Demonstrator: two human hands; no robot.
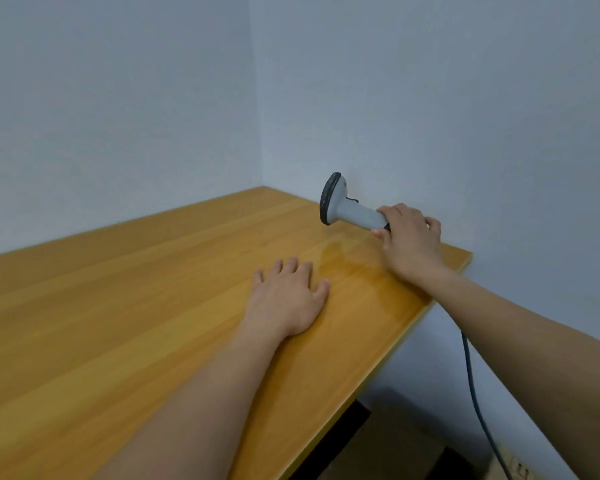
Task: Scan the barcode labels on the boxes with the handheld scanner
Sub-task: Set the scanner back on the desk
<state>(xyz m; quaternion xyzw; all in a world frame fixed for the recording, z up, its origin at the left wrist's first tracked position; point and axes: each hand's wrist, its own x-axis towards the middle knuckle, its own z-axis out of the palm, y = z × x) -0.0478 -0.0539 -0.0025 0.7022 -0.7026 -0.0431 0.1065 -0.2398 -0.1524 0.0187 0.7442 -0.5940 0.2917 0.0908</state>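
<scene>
A grey handheld scanner (343, 206) with a black head hangs just above the wooden table (118, 306) near its far right corner, head pointing left. My right hand (409, 237) grips the end of its handle. My left hand (286, 299) rests flat on the tabletop, palm down, fingers spread, holding nothing. No boxes or barcode labels are in view.
The table fills the corner between two pale blue walls. Its right edge (378, 372) runs diagonally toward me. A dark cable (475, 396) hangs down beyond that edge to a wall socket (520, 467) at the bottom right. Dark floor lies under the table.
</scene>
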